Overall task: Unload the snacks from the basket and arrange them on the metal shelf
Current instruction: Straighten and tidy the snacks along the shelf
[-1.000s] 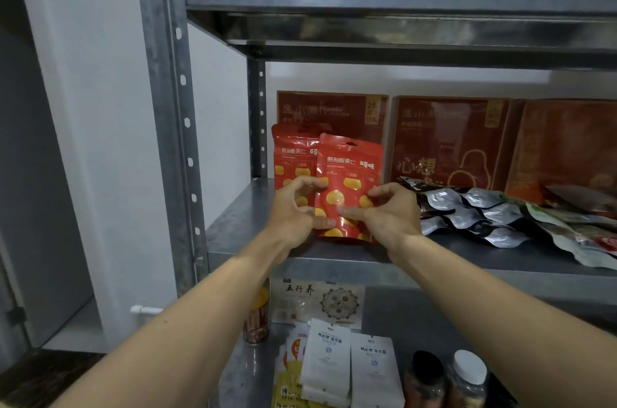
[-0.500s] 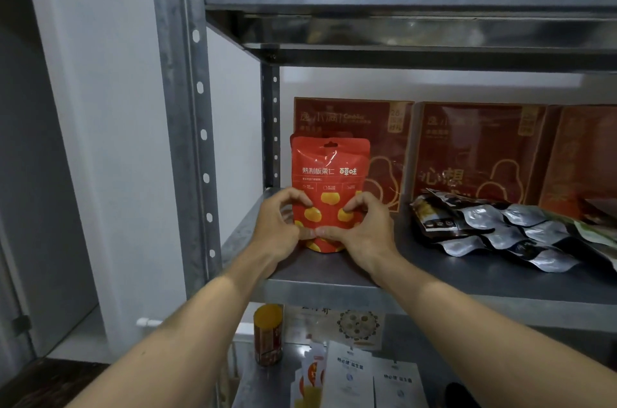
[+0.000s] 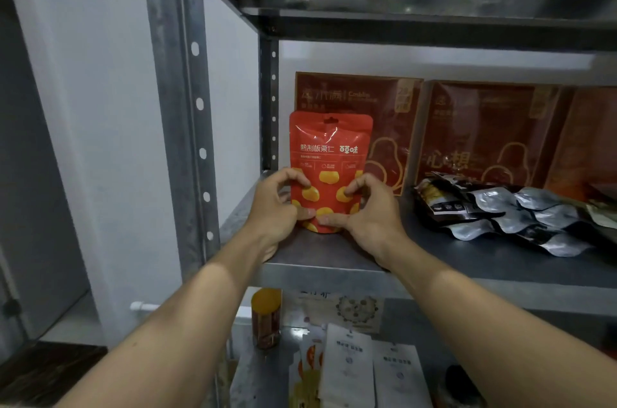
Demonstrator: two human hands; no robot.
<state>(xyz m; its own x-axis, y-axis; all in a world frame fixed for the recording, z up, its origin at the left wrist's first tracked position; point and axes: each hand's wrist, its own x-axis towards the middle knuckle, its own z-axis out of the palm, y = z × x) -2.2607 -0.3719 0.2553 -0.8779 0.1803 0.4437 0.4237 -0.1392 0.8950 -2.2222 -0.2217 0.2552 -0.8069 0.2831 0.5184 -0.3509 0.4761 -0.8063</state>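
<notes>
In the head view I see a red pouch standing upright on the metal shelf, near its left end, just in front of a dark red box. The left hand grips the lower left edge of the pouch and the right hand grips the lower right edge. The fingers of both hands are curled and clamped on the pouch, and the two thumbs press on its front, low, almost touching each other. To the right, well apart from the pouch, silver packets lie flat on the same shelf. On the lower shelf there are a can and white pouches.
</notes>
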